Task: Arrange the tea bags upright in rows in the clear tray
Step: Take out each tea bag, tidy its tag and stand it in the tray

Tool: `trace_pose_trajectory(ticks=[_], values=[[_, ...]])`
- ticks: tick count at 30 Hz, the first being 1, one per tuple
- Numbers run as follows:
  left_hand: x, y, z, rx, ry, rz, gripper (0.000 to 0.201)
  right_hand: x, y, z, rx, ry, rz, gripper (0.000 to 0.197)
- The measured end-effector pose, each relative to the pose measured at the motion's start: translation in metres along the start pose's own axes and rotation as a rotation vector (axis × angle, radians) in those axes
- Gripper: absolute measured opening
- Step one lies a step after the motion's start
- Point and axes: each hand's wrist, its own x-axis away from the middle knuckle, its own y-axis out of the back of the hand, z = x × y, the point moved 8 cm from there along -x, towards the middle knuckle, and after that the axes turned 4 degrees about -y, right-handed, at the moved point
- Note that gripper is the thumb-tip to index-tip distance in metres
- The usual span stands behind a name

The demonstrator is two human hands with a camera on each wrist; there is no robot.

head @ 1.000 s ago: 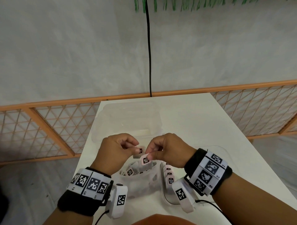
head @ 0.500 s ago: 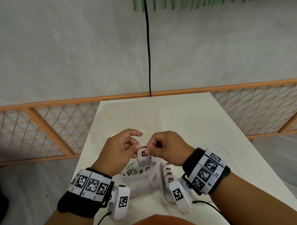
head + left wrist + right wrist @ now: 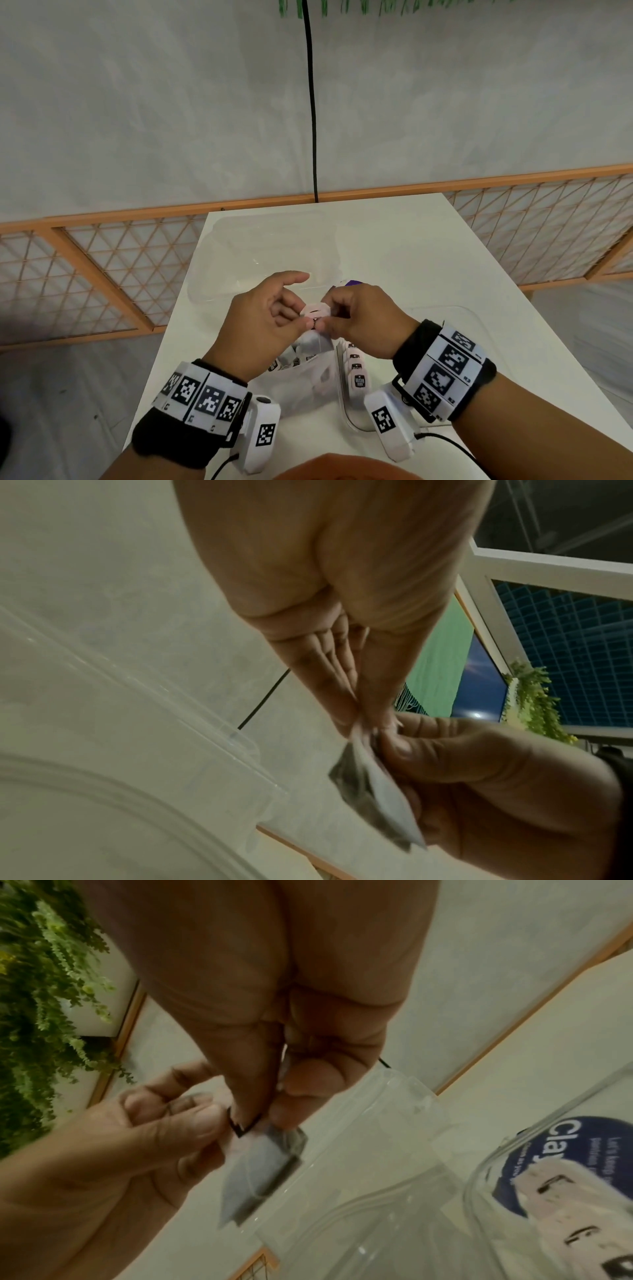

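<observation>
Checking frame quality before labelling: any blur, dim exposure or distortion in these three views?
Head view: bright, even light; wide-angle bends the orange fence rail; the clear tray barely shows against the white table. Left wrist view: dim and soft, held tea bag blurred. Right wrist view: dim; left hand and right hand soft, tray label text smeared.

Head view's bright and evenly lit, edges bowed by the wide lens; both wrist views are dim, soft, motion-blurred.
</observation>
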Motion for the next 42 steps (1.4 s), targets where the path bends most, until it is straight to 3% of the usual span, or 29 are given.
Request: trace_pose_trajectory(ticks=[5, 10, 14, 18, 22, 32, 38, 42], values=[[0.004, 0.004, 0.010, -0.050, 0.024, -0.009, 0.057, 0.008, 0.018, -0.041, 0.173, -0.196, 0.046, 0.020], [0.006, 0.007, 0.022, -0.080, 0.050, 0.000, 0.055, 0.026, -0.009, -0.098, 0.308, -0.482, 0.371, 0.008], [0.007, 0.006, 0.027, -0.086, 0.064, 0.015, 0.055, 0.034, -0.036, -0.121, 0.340, -0.600, 0.511, 0.018], [0.008, 0.009, 0.033, -0.102, 0.082, 0.019, 0.056, 0.034, -0.048, -0.125, 0.307, -0.668, 0.515, 0.020], [0.010, 0.015, 0.036, -0.103, 0.097, 0.002, 0.055, 0.033, -0.054, -0.133, 0.338, -0.723, 0.517, 0.004], [0.012, 0.018, 0.042, -0.119, 0.135, -0.004, 0.054, 0.032, -0.054, -0.129, 0.307, -0.703, 0.503, 0.010], [0.013, 0.019, 0.047, -0.127, 0.155, -0.001, 0.052, 0.036, -0.044, -0.118, 0.311, -0.679, 0.424, 0.025], [0.013, 0.022, 0.054, -0.204, 0.178, 0.014, 0.034, 0.037, -0.036, -0.116, 0.306, -0.658, 0.393, 0.027]])
